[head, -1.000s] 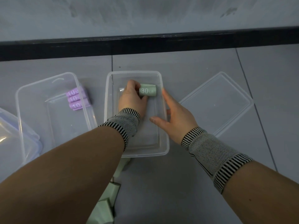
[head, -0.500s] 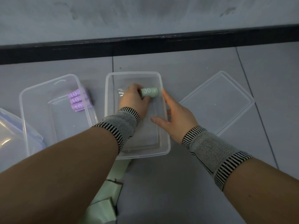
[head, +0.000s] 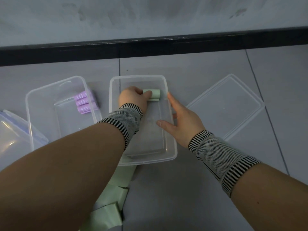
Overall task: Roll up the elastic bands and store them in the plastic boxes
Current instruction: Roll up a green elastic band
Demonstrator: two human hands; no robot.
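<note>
The green roll [head: 154,95] is down at the far end of the middle box [head: 171,144], lying on its side, and the "30 LB" print that faced up a moment ago has turned out of sight. The left hand [head: 133,99] is right there with it, thumb curled over the near side of the roll, fingers tucked behind; it has hardly shifted since half a second ago. Over on the other side, the right hand [head: 181,121] sits flat and relaxed against the box's right wall, fingers straight along the rim, thumb hooked just inside, holding nothing, same spot as before. Both wrists carry striped mesh bands [head: 221,155].

To the left, a second clear box [head: 33,114] holds three purple rolls [head: 85,103] stacked side by side against its right wall, "10" showing on each. Further left, a blue-edged lid [head: 15,130] leans at the frame edge. To the right of the middle box a clear lid [head: 233,107] lies flat on the grey floor tiles [head: 191,189]. Near the bottom, unrolled green bands [head: 110,209] trail out from under the middle box.
</note>
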